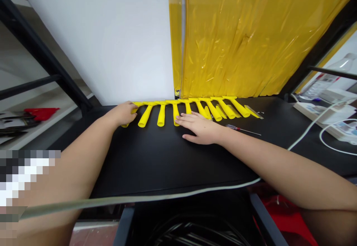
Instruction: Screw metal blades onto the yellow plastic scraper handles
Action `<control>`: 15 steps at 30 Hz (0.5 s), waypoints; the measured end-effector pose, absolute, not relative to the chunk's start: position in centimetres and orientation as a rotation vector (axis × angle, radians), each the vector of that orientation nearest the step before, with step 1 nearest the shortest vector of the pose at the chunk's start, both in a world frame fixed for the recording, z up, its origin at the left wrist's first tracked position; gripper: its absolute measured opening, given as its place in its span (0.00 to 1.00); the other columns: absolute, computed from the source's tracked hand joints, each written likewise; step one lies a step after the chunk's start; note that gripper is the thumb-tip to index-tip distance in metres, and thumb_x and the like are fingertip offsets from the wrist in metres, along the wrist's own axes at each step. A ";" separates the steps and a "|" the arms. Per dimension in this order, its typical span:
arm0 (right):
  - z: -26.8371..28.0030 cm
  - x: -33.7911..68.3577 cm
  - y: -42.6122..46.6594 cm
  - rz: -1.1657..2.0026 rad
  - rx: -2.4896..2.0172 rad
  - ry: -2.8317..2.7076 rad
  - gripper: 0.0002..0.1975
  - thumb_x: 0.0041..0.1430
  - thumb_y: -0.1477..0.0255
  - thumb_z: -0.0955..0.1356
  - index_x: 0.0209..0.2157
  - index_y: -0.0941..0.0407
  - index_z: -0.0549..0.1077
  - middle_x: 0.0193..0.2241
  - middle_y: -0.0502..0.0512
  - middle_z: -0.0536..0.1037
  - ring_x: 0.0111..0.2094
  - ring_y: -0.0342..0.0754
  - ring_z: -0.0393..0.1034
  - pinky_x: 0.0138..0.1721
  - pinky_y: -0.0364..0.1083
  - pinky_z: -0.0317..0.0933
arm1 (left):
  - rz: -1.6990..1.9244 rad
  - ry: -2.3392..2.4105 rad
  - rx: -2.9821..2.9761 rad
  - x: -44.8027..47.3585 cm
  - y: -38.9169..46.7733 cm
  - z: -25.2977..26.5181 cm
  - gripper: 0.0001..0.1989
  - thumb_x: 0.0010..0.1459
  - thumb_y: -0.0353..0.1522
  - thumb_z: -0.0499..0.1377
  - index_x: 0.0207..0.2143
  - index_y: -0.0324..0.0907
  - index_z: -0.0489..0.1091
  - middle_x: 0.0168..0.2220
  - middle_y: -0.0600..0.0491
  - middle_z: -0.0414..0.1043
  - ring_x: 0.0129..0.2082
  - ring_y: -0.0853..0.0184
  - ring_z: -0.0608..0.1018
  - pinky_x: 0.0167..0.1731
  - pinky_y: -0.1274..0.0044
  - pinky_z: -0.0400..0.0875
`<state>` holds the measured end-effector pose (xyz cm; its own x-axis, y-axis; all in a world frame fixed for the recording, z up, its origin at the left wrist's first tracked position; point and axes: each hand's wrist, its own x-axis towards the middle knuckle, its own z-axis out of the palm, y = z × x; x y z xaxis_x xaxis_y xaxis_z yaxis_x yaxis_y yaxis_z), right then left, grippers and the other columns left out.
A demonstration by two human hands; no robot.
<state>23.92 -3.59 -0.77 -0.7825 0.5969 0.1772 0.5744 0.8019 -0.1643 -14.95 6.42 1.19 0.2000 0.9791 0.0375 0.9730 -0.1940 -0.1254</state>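
A row of yellow T-shaped handled tools (161,116), which look like scrapers, lies along the back of the black tabletop (156,153), handles pointing towards me. At the left end of the row, my left hand (122,114) has its fingers curled round the leftmost yellow scraper (135,110), partly hidden by the hand. My right hand (203,128) rests palm down with fingers stretched out, fingertips touching a handle near the middle and covering parts of its neighbours. Thin flat blades (253,111) show at the right end. Beside my right wrist lies a screwdriver (234,127).
Behind the row stand a white panel (111,41) and yellow plastic sheeting (231,41). Power strips (331,117) with white cables and a clear bottle (331,75) are at right. A pale cord (178,197) crosses the front edge, above a black-lined bin (192,227).
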 end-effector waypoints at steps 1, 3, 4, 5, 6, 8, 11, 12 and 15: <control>-0.8 23.9 -3.6 0.146 -0.911 -2.769 0.34 0.72 0.61 0.66 0.75 0.55 0.61 0.75 0.61 0.60 0.76 0.63 0.51 0.76 0.69 0.43 | 0.082 -1.901 -2.327 -14.8 6.3 1.2 0.32 0.62 0.42 0.52 0.65 0.41 0.73 0.67 0.42 0.69 0.65 0.47 0.74 0.68 0.63 0.66; -0.8 24.0 -3.6 0.124 -0.913 -2.770 0.34 0.72 0.61 0.66 0.75 0.56 0.61 0.75 0.61 0.60 0.76 0.64 0.51 0.76 0.69 0.44 | 0.042 -1.875 -2.318 -14.3 5.9 1.3 0.33 0.65 0.45 0.48 0.66 0.40 0.71 0.68 0.40 0.68 0.65 0.45 0.72 0.67 0.58 0.65; -0.8 24.0 -3.7 0.107 -0.917 -2.768 0.34 0.72 0.61 0.66 0.75 0.56 0.60 0.75 0.62 0.59 0.76 0.64 0.51 0.76 0.69 0.45 | 0.000 -1.854 -2.330 -13.9 5.7 1.4 0.34 0.67 0.47 0.47 0.67 0.40 0.70 0.68 0.40 0.67 0.66 0.44 0.71 0.67 0.57 0.65; -0.8 24.0 -3.8 0.090 -0.920 -2.763 0.35 0.72 0.61 0.66 0.75 0.55 0.60 0.76 0.62 0.58 0.76 0.64 0.51 0.76 0.68 0.45 | -0.053 -1.825 -2.355 -13.4 5.4 1.4 0.34 0.68 0.48 0.45 0.67 0.41 0.70 0.68 0.41 0.67 0.66 0.45 0.71 0.67 0.57 0.64; -0.8 24.0 -3.9 0.072 -0.923 -2.753 0.35 0.72 0.61 0.67 0.75 0.55 0.60 0.76 0.62 0.58 0.76 0.63 0.51 0.76 0.67 0.45 | -0.102 -1.781 -2.395 -12.8 5.1 1.5 0.34 0.69 0.48 0.44 0.67 0.42 0.70 0.68 0.42 0.68 0.66 0.47 0.70 0.67 0.57 0.64; -0.6 24.1 -4.0 0.044 -0.924 -2.721 0.35 0.71 0.61 0.68 0.75 0.53 0.60 0.76 0.62 0.59 0.75 0.64 0.52 0.75 0.68 0.45 | -0.187 -1.684 -2.474 -11.4 4.3 1.7 0.32 0.71 0.49 0.43 0.66 0.45 0.70 0.67 0.45 0.69 0.67 0.50 0.70 0.68 0.59 0.63; -0.1 24.6 -4.0 -0.013 -0.919 -2.651 0.31 0.70 0.61 0.68 0.71 0.54 0.66 0.70 0.64 0.67 0.71 0.65 0.59 0.73 0.69 0.48 | -0.329 -1.529 -2.571 -9.1 2.6 2.2 0.30 0.73 0.48 0.43 0.65 0.47 0.70 0.67 0.46 0.71 0.67 0.51 0.70 0.67 0.57 0.64; 0.2 24.9 -3.9 -0.045 -0.932 -2.617 0.30 0.70 0.62 0.68 0.69 0.55 0.68 0.67 0.65 0.71 0.69 0.66 0.62 0.72 0.69 0.50 | -0.359 -1.451 -2.617 -8.3 2.1 2.4 0.29 0.73 0.48 0.44 0.65 0.46 0.71 0.66 0.46 0.71 0.66 0.51 0.71 0.68 0.57 0.63; 0.9 26.5 -3.1 -0.142 -1.047 -2.464 0.26 0.67 0.65 0.68 0.64 0.58 0.73 0.57 0.68 0.77 0.60 0.67 0.68 0.65 0.66 0.58 | -0.387 -1.308 -2.692 -6.2 0.4 2.8 0.27 0.74 0.47 0.46 0.65 0.47 0.71 0.66 0.47 0.72 0.66 0.52 0.71 0.67 0.57 0.63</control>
<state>26.45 -3.08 0.91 -0.6063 0.6570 0.4480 0.7043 0.7053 -0.0812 -6.19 0.45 2.80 0.5929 0.7545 0.2814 0.7861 -0.6181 0.0007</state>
